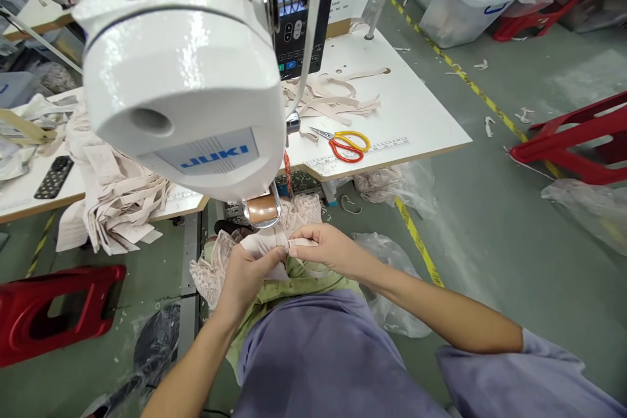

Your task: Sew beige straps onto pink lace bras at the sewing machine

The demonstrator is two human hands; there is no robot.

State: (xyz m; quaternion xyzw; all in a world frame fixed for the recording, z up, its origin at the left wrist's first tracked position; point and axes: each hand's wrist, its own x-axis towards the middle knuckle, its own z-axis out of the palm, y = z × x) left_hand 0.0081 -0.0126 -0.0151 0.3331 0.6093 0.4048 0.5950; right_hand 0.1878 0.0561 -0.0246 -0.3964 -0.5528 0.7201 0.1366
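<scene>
lace cloth [277,235]: over the lap [289,286], near the sewing machine [191,98] | left hand [251,274], right hand [330,251]: both pinching its plain band [257,243] | likely light, limp, snag-prone; best held by band

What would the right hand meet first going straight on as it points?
Past the pale fabric the right hand pinches, probably the left hand; exact depth is unclear.

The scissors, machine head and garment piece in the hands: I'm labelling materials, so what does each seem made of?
Scissors: metal blades, judging by their grey sheen; smooth red and yellow handles, probably plastic-coated.
Machine head: glossy white with bright highlights; painted metal or plastic, can't tell.
Garment piece: matte, pale fabric, by its folds; fibre unclear.
</scene>
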